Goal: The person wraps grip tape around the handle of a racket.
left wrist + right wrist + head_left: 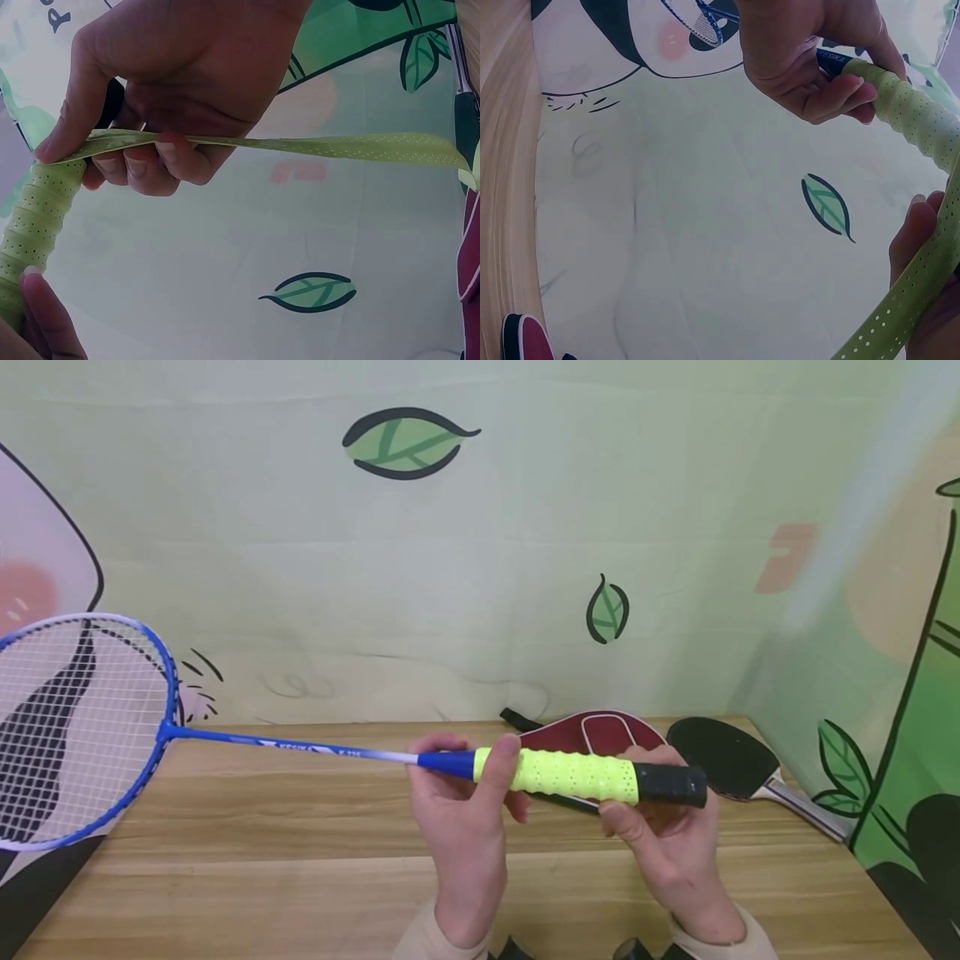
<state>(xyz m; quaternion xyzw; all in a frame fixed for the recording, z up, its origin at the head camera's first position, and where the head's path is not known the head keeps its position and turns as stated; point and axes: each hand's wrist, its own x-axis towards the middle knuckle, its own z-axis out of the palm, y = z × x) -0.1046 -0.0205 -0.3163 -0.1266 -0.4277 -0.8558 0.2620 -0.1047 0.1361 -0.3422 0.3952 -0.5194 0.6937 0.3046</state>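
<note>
A blue and white badminton racket (247, 740) lies crosswise, its strung head at the far left, above the table. My left hand (461, 827) grips it where the blue cone meets the handle, thumb over the wrapping. Perforated neon-yellow grip tape (573, 774) winds in ridged overlaps along the handle; the black butt end (671, 785) is bare. At the edge of the wrapping, my right hand (678, 860) pinches the tape between thumb and fingers. In the left wrist view, a loose length of tape (322, 147) runs from those fingers; the head view hides it.
On the wooden table (262, 877), a maroon case (637, 727) with white trim lies behind my hands. A black table tennis bat (723, 756) lies to its right, handle toward the right edge. A cloth backdrop (525, 527) printed with leaves hangs behind.
</note>
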